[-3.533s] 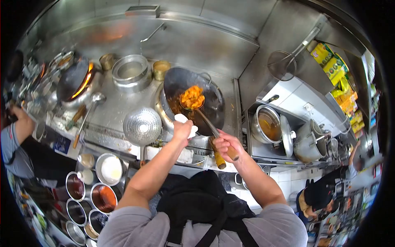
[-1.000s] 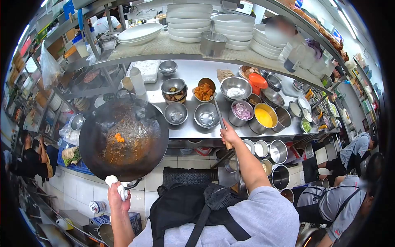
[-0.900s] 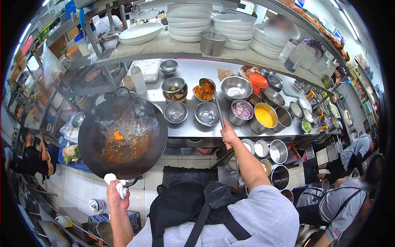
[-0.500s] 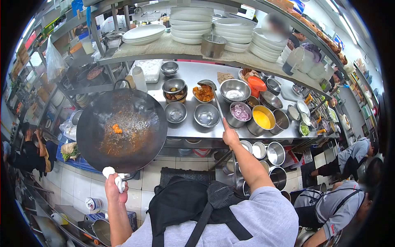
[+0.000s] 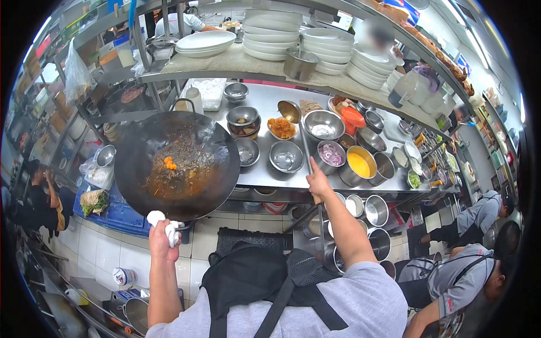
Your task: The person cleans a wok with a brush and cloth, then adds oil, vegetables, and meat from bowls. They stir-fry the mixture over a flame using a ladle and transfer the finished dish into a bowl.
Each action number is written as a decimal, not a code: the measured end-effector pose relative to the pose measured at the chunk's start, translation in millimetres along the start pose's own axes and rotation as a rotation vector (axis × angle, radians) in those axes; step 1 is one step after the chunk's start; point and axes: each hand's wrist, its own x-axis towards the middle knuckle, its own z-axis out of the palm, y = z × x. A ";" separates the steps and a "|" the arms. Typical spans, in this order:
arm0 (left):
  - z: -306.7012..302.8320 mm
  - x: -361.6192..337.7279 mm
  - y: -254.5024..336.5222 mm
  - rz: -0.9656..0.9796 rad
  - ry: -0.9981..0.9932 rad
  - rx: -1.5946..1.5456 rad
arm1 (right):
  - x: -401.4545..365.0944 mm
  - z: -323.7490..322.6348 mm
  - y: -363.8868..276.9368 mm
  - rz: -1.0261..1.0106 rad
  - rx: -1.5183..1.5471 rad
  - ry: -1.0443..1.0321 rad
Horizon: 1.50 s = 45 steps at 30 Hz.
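My left hand (image 5: 163,241) is closed round a white cloth (image 5: 163,225) at the near handle of a large dark wok (image 5: 214,188). Brown sauce and a small orange lump (image 5: 169,163) lie in the wok. My right hand (image 5: 319,184) grips the long handle of a ladle (image 5: 289,111), whose bowl hangs tilted over a metal bowl of orange-red food (image 5: 281,128). Near it on the counter are an empty metal bowl (image 5: 286,157), a pot of sliced onion (image 5: 331,153) and a pot of yellow liquid (image 5: 360,161).
A steel shelf above the counter holds stacked white plates (image 5: 271,35) and a metal pot (image 5: 300,63). More pots (image 5: 377,210) stand below the counter's right side. A co-worker (image 5: 456,276) bends at the lower right; another person (image 5: 45,197) is at the far left.
The wok has shifted right and up in view with my left hand. The ladle's bowl has turned and tilted over the orange-red food, and my right hand has moved slightly right.
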 end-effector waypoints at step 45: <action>32.8 17.3 -13.8 -0.025 -0.084 0.046 | -128.8 -23.1 -129.7 0.111 0.818 -0.538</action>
